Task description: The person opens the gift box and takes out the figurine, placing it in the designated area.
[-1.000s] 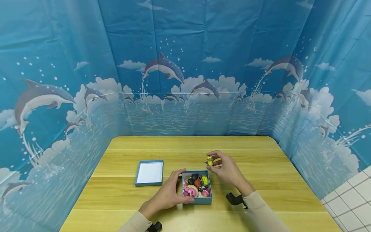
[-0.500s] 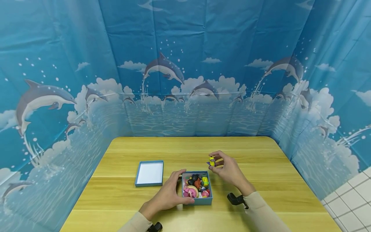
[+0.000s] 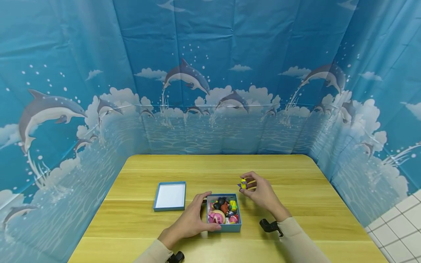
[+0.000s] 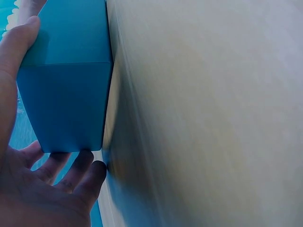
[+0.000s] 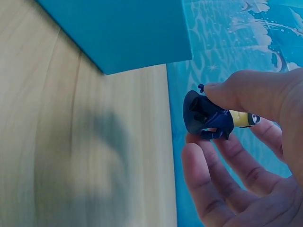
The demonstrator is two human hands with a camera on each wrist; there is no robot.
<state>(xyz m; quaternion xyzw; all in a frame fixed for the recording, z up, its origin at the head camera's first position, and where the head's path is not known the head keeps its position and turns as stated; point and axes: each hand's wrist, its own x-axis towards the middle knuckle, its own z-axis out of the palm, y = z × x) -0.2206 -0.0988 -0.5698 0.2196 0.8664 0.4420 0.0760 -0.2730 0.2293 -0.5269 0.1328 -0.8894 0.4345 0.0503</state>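
Note:
A blue square box [image 3: 226, 228], packed with small toy figures, stands on the table. My left hand [image 3: 190, 220] grips it from the left, thumb on the near wall and a fingertip at the far edge. In the left wrist view the thumb and spread fingers [image 4: 85, 182] touch the box's walls. To the right of the box and above the table, my right hand [image 3: 263, 194] pinches a small yellow Minion-like figure [image 3: 243, 183]. The right wrist view shows its dark blue cape-like part and dark base between thumb and fingers.
An upturned blue lid [image 3: 170, 195] with a white inside lies left of the box. Within the box sit a pink bear figure [image 3: 216, 218] and several others. A dolphin-print curtain [image 3: 210, 131] encloses the wooden table [image 3: 279, 252] at the back and sides.
My right hand has drifted slightly right, carrying the yellow figure a little away from the box, with a slight turn of the figure. The left hand stays on the box.

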